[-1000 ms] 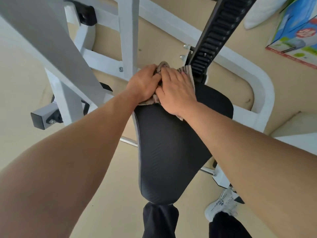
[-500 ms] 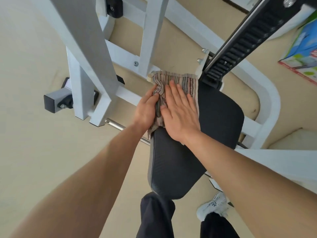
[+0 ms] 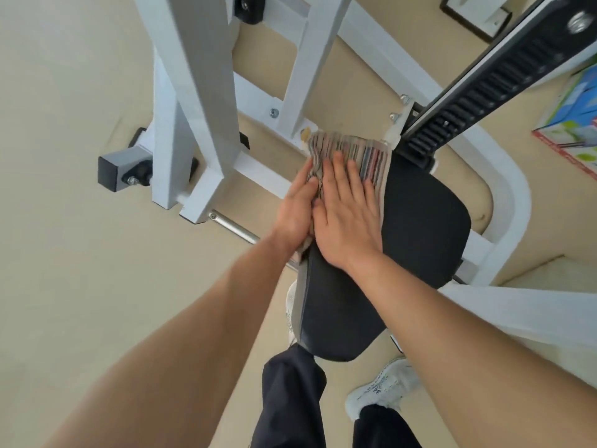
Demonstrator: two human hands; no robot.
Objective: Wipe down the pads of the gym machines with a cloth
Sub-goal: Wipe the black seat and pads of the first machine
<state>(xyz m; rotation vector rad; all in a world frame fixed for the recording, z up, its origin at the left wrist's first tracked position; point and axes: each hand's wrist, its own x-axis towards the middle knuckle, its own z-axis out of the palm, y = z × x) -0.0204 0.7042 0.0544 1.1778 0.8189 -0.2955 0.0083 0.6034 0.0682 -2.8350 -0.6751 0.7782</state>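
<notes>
Press the cloth (image 3: 350,150), spread over the pad's (image 3: 420,227) far end, with the right hand (image 3: 347,221) fingers (image 3: 339,169) straight and flat, left hand (image 3: 295,211) apparently flat too at its edge; pull evenly toward the near end in overlapping strokes.

A gym room, seen from where I stand. Evidence: the white-painted steel frame (image 3: 193,92) of an exercise machine, its black padded seat (image 3: 420,221), a black notched rail (image 3: 504,79) rising toward the upper right, and a chrome bar (image 3: 232,226) beside the frame's foot. The machine stands on a plain beige floor (image 3: 64,253); a printed carton (image 3: 571,124) lies at the right edge.
</notes>
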